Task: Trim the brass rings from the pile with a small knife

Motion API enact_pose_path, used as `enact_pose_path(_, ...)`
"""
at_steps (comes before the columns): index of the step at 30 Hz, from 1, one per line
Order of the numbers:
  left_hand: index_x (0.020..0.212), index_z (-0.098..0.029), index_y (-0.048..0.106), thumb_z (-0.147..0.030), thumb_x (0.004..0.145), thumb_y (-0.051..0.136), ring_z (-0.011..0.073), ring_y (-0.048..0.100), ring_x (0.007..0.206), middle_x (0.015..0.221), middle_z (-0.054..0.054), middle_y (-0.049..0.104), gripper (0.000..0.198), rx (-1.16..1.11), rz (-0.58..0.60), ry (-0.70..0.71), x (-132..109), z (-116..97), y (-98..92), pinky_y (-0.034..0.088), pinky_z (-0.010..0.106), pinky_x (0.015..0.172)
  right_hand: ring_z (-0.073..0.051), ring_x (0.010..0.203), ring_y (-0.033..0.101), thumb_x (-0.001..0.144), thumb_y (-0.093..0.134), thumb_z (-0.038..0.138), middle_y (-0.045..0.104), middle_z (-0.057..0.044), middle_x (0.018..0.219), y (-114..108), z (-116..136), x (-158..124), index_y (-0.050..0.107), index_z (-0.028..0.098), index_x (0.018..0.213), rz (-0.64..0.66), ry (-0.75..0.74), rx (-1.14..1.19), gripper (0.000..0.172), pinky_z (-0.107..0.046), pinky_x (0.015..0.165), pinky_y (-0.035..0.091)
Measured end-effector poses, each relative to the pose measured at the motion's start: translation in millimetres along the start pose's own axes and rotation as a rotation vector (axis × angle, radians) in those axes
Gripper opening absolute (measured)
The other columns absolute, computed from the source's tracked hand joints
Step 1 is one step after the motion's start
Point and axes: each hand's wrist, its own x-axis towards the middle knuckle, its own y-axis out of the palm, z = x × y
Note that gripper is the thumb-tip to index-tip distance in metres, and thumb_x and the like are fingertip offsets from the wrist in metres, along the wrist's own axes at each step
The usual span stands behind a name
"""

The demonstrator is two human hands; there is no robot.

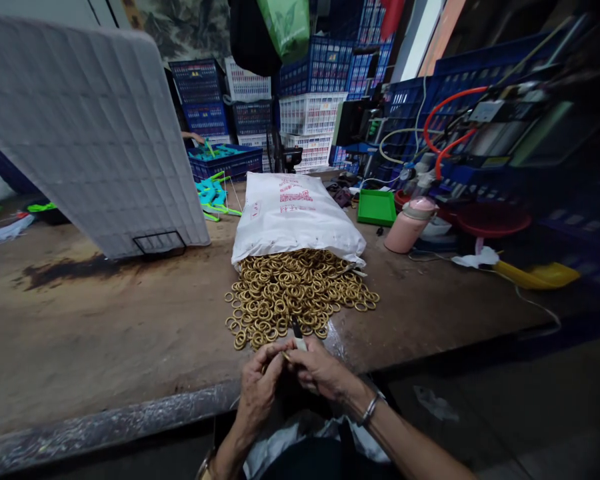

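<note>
At the near edge of the table my two hands meet, just below the heap of rings. My left hand (261,380) is closed with its fingertips around a gold-coloured ring (286,357), mostly covered by the fingers. In my right hand (323,368) is a slim tool (300,343), whitish in the grip with a black end pointing toward the heap; its exact kind cannot be made out. The right thumb is close to the ring. Gold-coloured rings (280,287) spill from the mouth of a white woven sack (295,207) with red print.
A white ribbed panel (90,133) stands at left in a black wire stand (159,243). Right of the sack are a green tray (376,207), a pink bottle (409,225) and a yellow scoop (540,275). Stacked crates (310,113) fill the back, where another person's hand (195,137) shows.
</note>
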Motion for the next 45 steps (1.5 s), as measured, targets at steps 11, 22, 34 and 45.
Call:
enact_pose_path(11, 0.069, -0.019, 0.063, -0.022, 0.072, 0.057, 0.0160, 0.054, 0.063, 0.064, 0.000, 0.061, 0.008, 0.382, -0.120, 0.242, 0.3, 1.4, -7.5, 0.041, 0.025, 0.063, -0.009, 0.057, 0.042, 0.080, 0.042, 0.036, 0.045, 0.005, 0.059, -2.1, 4.2, 0.9, 0.048, 0.018, 0.070, -0.335, -0.355, -0.529, 0.021, -0.020, 0.055, 0.033)
enact_pose_path(22, 0.071, -0.016, 0.060, -0.033, 0.073, 0.057, 0.0127, 0.049, 0.057, 0.061, -0.001, 0.056, 0.016, 0.194, -0.011, 0.059, -2.7, -8.3, -5.2, 0.038, 0.022, 0.055, -0.008, 0.057, 0.038, 0.077, 0.044, 0.027, 0.040, 0.006, 0.059, 3.5, 1.3, 7.3, 0.042, 0.018, 0.062, -0.329, -0.374, -0.695, 0.018, -0.019, 0.052, 0.028)
enact_pose_path(34, 0.064, -0.017, 0.048, -0.050, 0.070, 0.058, 0.0037, 0.025, 0.038, 0.047, -0.008, 0.040, 0.035, -0.112, 0.131, -0.193, -6.1, -12.6, 2.9, 0.019, 0.017, 0.038, -0.010, 0.056, 0.046, 0.081, 0.037, 0.028, 0.051, 0.003, 0.059, -3.1, 0.0, 7.6, 0.051, 0.018, 0.068, -0.348, -0.352, -0.588, 0.022, -0.020, 0.055, 0.033)
enact_pose_path(45, 0.068, -0.017, 0.048, -0.054, 0.068, 0.057, 0.0045, 0.027, 0.040, 0.051, -0.007, 0.043, 0.038, -0.047, 0.056, -0.127, 0.2, 0.9, -1.7, 0.021, 0.018, 0.039, -0.012, 0.062, 0.046, 0.067, 0.041, 0.007, 0.055, 0.000, 0.070, -6.0, -14.0, 2.4, 0.053, 0.019, 0.083, -0.290, -0.459, -1.248, 0.023, -0.023, 0.057, 0.024)
